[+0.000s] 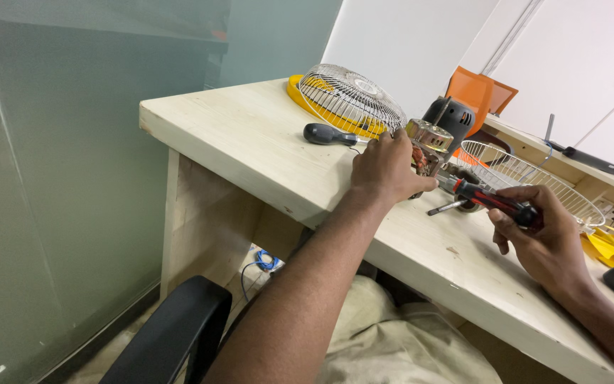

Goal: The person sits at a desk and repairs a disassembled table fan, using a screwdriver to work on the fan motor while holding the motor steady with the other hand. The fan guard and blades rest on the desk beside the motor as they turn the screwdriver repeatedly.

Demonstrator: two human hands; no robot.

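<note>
fan motor [428, 146]: small metal unit with a shiny silver casing on top and coppery windings visible beneath, standing on the pale wooden worktop [250, 142] near its far side. screwdriver [495, 201]: red-and-black handle, lying nearly level, shaft end pointing left toward the motor's lower part, raised above the worktop.

Left hand [386, 169] clamped on the fan motor [426, 146] on the wooden table [250, 142]. Right hand [543, 238], right of the motor, grips a red-and-black screwdriver [493, 200], tip at the motor. Black-handled screwdriver [330, 134] lies left of the motor. White wire fan guard [349, 99] on a yellow ring [294, 90] behind-left; second guard [527, 178] right of it.
</note>
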